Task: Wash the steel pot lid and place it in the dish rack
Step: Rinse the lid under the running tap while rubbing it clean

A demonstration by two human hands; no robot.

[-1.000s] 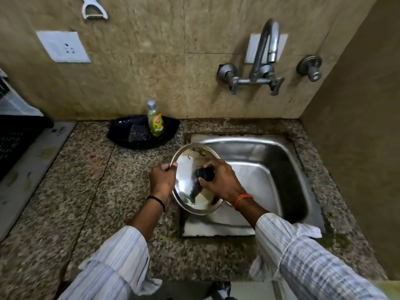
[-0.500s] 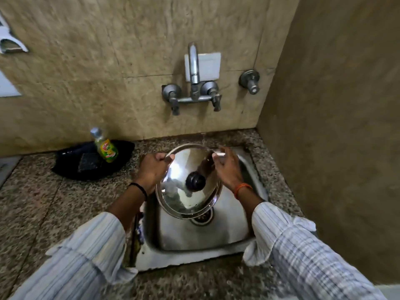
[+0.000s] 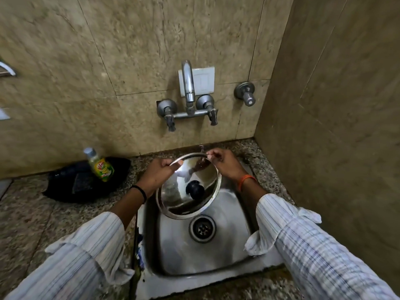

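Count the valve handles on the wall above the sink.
3. One lever handle hangs at the left end of the tap, one lever handle at its right end, and a separate round knob sits further right. None seem hidden.

A: The round polished steel pot lid (image 3: 184, 191) looks mirror-glossy, its black knob (image 3: 194, 188) smooth plastic. The steel sink basin (image 3: 233, 245)?

B: Brushed metal, duller sheen. The speckled granite counter (image 3: 43, 224) looks polished; the beige stone wall tiles (image 3: 129, 61) are matt, the curved chrome tap (image 3: 187, 83) shiny.
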